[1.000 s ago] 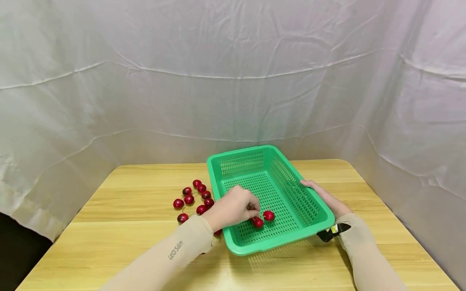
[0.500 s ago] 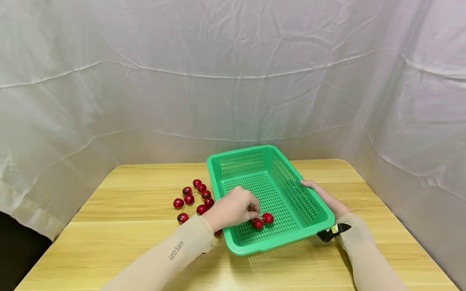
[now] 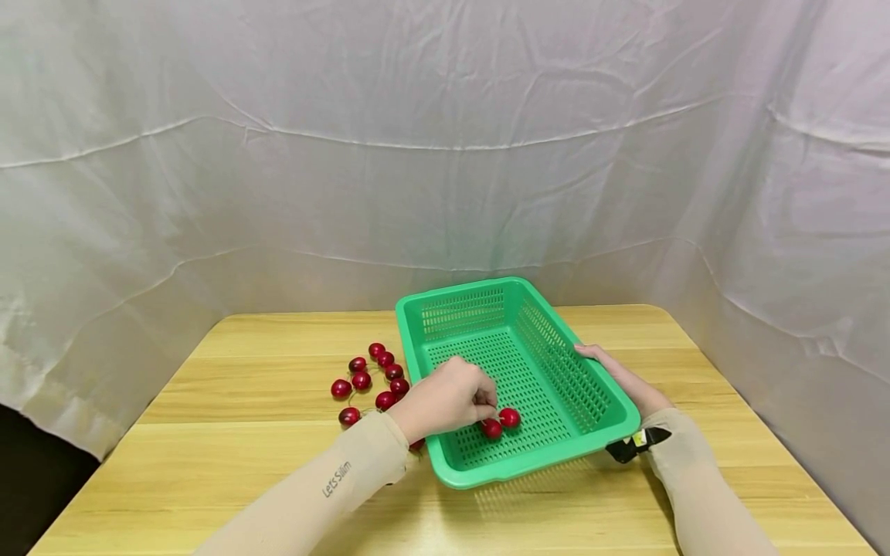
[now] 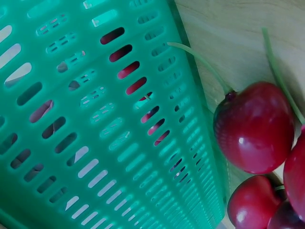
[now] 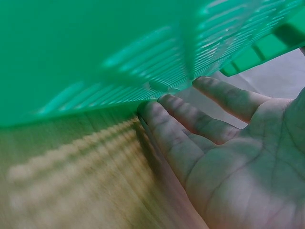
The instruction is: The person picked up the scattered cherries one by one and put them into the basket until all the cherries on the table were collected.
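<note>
Cherries point(image 3: 510, 418) pinched by stems point(image 3: 501, 418), my left grip point(image 3: 452, 394) inside the basket point(image 3: 531, 466).
My right grip point(image 3: 626, 380), fingers point(image 5: 174, 136) straight, touches it at three o'clock; loose cherries point(image 3: 361, 381) lie at nine.

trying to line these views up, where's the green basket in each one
Head: the green basket, lower half, just right of centre.
Left wrist: it fills the left and middle.
Right wrist: across the top.
Shared landmark: the wooden table, around the basket in head, upper right in left wrist, lower left in right wrist.
</note>
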